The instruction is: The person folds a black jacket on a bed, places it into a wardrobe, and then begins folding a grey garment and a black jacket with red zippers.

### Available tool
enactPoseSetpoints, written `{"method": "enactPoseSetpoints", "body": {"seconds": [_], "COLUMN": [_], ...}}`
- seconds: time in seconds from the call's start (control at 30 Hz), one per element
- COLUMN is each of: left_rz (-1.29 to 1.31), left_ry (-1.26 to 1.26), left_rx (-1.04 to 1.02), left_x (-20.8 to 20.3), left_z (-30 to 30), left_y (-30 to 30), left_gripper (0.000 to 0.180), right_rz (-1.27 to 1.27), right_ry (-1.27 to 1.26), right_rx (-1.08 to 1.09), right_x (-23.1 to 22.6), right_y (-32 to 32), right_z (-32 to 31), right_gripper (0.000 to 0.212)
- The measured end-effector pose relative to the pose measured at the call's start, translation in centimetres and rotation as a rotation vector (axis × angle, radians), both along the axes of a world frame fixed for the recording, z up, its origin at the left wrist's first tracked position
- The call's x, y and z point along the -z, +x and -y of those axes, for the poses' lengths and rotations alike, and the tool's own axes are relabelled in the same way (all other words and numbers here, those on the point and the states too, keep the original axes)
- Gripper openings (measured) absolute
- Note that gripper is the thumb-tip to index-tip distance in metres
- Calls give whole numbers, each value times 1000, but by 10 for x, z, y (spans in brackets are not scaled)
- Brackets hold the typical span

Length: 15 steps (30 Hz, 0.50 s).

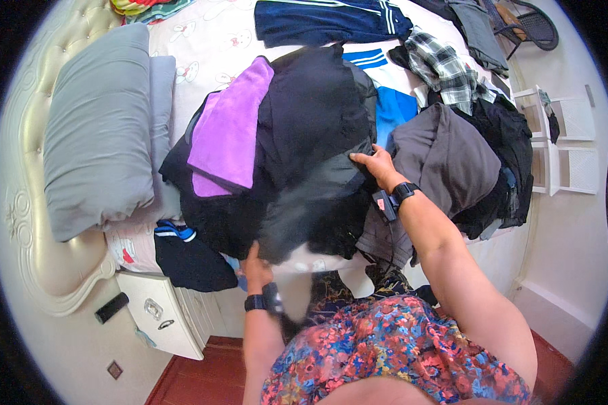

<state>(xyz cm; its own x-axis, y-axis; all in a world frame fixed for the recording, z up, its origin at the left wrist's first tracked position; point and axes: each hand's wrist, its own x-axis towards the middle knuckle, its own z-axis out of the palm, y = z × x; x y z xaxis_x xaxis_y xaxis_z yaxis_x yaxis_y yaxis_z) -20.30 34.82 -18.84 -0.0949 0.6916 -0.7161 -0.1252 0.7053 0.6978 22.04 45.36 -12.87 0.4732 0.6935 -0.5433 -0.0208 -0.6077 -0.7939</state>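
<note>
Ahead of left hand (255,270) and right hand (384,170), note black garment (317,101) spread on bed (213,50). With right, pinching its right-side edge; with left, blurred, at near edge, cannot tell if grasping. Beyond left, purple cloth (233,128) on top.

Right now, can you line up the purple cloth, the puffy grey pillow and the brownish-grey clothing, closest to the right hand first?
In the head view, from the right hand:
1. Brownish-grey clothing, just to its right.
2. Purple cloth, to the left, on black fabric.
3. Puffy grey pillow, farthest left.
</note>
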Motion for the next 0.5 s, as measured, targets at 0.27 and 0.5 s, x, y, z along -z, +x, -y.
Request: {"method": "enactPoseSetpoints", "body": {"seconds": [0.27,0.5], "left_rz": [344,706], "left_ry": [16,-98], "left_rx": [43,-362], "left_x": [-48,-78], "left_z": [-30,-49], "left_y": [40,27], "left_gripper": [27,26], "right_rz": [-430,-640], "right_ry": [-96,215], "right_rx": [310,163], "right_x": [4,-57], "right_y": [7,-24], "right_z": [-5,-31], "right_gripper": [42,24]}}
